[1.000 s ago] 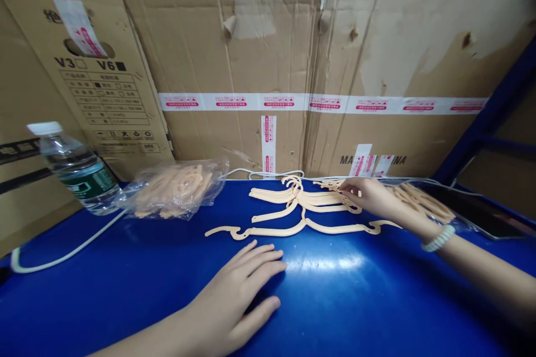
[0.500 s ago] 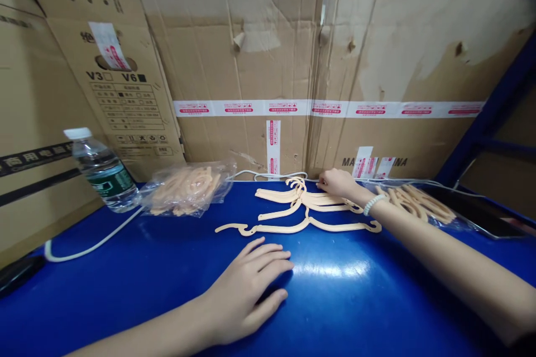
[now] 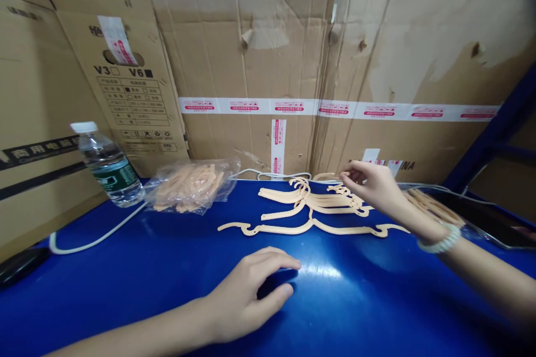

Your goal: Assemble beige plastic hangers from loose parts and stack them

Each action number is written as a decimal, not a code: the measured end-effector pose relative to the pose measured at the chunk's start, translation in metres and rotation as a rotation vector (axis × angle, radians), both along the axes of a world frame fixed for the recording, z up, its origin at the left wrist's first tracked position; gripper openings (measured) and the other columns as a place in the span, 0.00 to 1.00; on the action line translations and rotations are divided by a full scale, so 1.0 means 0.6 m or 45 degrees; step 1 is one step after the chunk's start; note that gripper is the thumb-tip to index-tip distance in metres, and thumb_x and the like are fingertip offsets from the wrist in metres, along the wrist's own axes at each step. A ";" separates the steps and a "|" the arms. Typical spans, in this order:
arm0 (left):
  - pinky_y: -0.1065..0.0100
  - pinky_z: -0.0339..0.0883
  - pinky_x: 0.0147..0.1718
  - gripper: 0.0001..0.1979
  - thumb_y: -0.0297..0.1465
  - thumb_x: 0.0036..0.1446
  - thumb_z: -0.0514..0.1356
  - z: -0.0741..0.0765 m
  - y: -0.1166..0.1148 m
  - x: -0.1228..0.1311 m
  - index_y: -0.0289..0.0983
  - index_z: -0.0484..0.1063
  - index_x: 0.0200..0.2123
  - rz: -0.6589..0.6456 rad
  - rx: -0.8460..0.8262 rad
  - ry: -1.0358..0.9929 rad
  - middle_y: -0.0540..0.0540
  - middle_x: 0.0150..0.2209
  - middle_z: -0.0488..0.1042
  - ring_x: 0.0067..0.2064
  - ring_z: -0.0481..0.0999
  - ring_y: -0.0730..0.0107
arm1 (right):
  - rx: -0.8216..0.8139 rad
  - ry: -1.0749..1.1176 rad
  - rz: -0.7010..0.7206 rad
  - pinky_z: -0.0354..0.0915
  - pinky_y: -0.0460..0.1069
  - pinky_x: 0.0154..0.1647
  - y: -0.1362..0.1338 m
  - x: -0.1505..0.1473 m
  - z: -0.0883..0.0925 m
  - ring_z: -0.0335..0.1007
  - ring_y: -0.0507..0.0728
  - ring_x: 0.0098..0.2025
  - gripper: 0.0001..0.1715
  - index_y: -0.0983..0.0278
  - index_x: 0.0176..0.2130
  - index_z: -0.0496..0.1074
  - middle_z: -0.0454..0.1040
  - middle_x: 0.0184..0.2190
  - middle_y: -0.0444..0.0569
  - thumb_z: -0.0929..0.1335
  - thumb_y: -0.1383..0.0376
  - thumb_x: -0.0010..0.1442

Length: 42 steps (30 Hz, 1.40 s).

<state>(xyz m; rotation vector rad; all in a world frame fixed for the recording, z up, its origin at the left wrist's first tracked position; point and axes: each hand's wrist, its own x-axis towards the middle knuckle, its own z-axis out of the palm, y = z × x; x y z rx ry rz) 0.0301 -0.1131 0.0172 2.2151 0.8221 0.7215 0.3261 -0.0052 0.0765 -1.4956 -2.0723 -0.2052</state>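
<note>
Several peach plastic hangers lie on the blue table (image 3: 146, 290): one long hanger (image 3: 310, 227) in front and a small stack (image 3: 293, 196) behind it. My right hand (image 3: 372, 187) hovers over the stack's right end, with thumb and fingers pinched on a small curved peach plastic piece (image 3: 325, 176) lifted just above the table's back edge. A pale bead bracelet (image 3: 439, 241) is on that wrist. My left hand (image 3: 251, 290) rests palm down on the table in front of the long hanger, fingers loosely curved, holding nothing.
A clear bag of peach hangers (image 3: 192, 185) lies at the left and another bag (image 3: 431, 206) under my right forearm. A water bottle (image 3: 109, 166) stands far left beside a white cable (image 3: 96, 240). Cardboard boxes (image 3: 268, 39) wall the back. A dark flat device (image 3: 489, 217) lies at the right.
My right hand has lifted from the hanger stack and drawn slightly right, now pinching a small curved piece. My left hand's fingers have curled a little. The view shifted slightly.
</note>
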 end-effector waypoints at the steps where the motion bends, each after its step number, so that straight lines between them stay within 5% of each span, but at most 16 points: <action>1: 0.66 0.65 0.52 0.15 0.28 0.61 0.58 0.001 0.000 0.001 0.40 0.73 0.51 0.017 -0.027 -0.010 0.44 0.49 0.77 0.51 0.75 0.62 | -0.033 0.115 0.072 0.68 0.47 0.31 -0.021 -0.007 0.000 0.75 0.55 0.30 0.14 0.64 0.35 0.72 0.77 0.28 0.49 0.62 0.59 0.63; 5: 0.65 0.67 0.46 0.14 0.30 0.60 0.59 0.000 0.004 0.004 0.40 0.74 0.50 0.106 -0.190 -0.087 0.45 0.46 0.78 0.46 0.76 0.62 | -0.670 0.916 0.497 0.69 0.47 0.24 -0.098 -0.058 -0.029 0.73 0.53 0.23 0.18 0.63 0.31 0.70 0.75 0.23 0.46 0.72 0.52 0.53; 9: 0.66 0.69 0.38 0.14 0.34 0.59 0.60 -0.010 0.009 0.009 0.35 0.73 0.46 0.150 -0.397 -0.293 0.43 0.39 0.77 0.40 0.76 0.61 | -1.235 1.178 0.657 0.69 0.46 0.25 -0.144 -0.121 -0.078 0.73 0.52 0.23 0.21 0.65 0.32 0.68 0.77 0.24 0.46 0.75 0.52 0.50; 12: 0.67 0.68 0.35 0.11 0.37 0.59 0.60 -0.018 0.013 0.010 0.34 0.73 0.39 0.225 -0.522 -0.397 0.44 0.34 0.76 0.35 0.75 0.65 | -1.407 1.244 0.738 0.70 0.47 0.27 -0.152 -0.155 -0.099 0.75 0.53 0.25 0.24 0.65 0.32 0.68 0.78 0.26 0.48 0.76 0.51 0.48; 14: 0.68 0.67 0.32 0.12 0.39 0.59 0.61 -0.019 0.016 0.008 0.34 0.72 0.34 0.263 -0.561 -0.443 0.47 0.30 0.75 0.31 0.73 0.68 | -1.342 1.193 0.764 0.70 0.48 0.29 -0.148 -0.165 -0.099 0.75 0.54 0.27 0.24 0.65 0.31 0.68 0.78 0.27 0.49 0.75 0.50 0.49; 17: 0.70 0.67 0.30 0.16 0.43 0.59 0.61 -0.019 0.024 0.004 0.35 0.69 0.31 0.301 -0.613 -0.536 0.49 0.26 0.74 0.27 0.72 0.71 | -0.930 0.903 0.720 0.68 0.49 0.32 -0.125 -0.151 -0.084 0.73 0.54 0.30 0.18 0.65 0.31 0.71 0.76 0.27 0.48 0.69 0.51 0.58; 21: 0.70 0.68 0.29 0.20 0.48 0.57 0.62 -0.020 0.033 -0.002 0.36 0.66 0.31 0.348 -0.729 -0.698 0.45 0.33 0.78 0.28 0.75 0.72 | -0.234 0.237 0.576 0.67 0.52 0.40 -0.064 -0.076 -0.065 0.73 0.58 0.37 0.07 0.63 0.34 0.73 0.77 0.32 0.50 0.66 0.63 0.61; 23: 0.70 0.67 0.27 0.21 0.48 0.55 0.63 -0.021 0.036 -0.003 0.36 0.65 0.31 0.374 -0.760 -0.743 0.45 0.31 0.78 0.26 0.75 0.72 | -0.090 -0.056 0.438 0.66 0.55 0.42 -0.031 -0.031 -0.067 0.72 0.62 0.40 0.07 0.63 0.35 0.74 0.77 0.34 0.53 0.65 0.66 0.61; 27: 0.70 0.65 0.24 0.21 0.48 0.53 0.65 -0.020 0.038 -0.004 0.35 0.66 0.30 0.435 -0.780 -0.776 0.48 0.25 0.76 0.24 0.74 0.72 | -0.109 -0.137 0.406 0.67 0.57 0.42 0.006 0.019 -0.091 0.72 0.64 0.39 0.04 0.64 0.33 0.74 0.76 0.34 0.55 0.68 0.66 0.57; 32: 0.71 0.64 0.25 0.19 0.43 0.50 0.69 -0.016 0.043 -0.008 0.34 0.70 0.30 0.539 -0.738 -0.791 0.50 0.24 0.74 0.25 0.72 0.73 | -0.104 -0.137 0.420 0.67 0.54 0.40 0.008 0.014 -0.111 0.71 0.61 0.37 0.06 0.62 0.30 0.71 0.74 0.32 0.53 0.66 0.67 0.59; 42: 0.73 0.61 0.29 0.18 0.40 0.44 0.73 -0.006 0.050 -0.020 0.34 0.72 0.29 0.588 -0.802 -1.065 0.53 0.25 0.70 0.28 0.67 0.77 | -0.058 0.290 0.358 0.71 0.48 0.33 -0.079 0.029 -0.055 0.75 0.58 0.32 0.10 0.60 0.34 0.69 0.77 0.31 0.50 0.66 0.56 0.62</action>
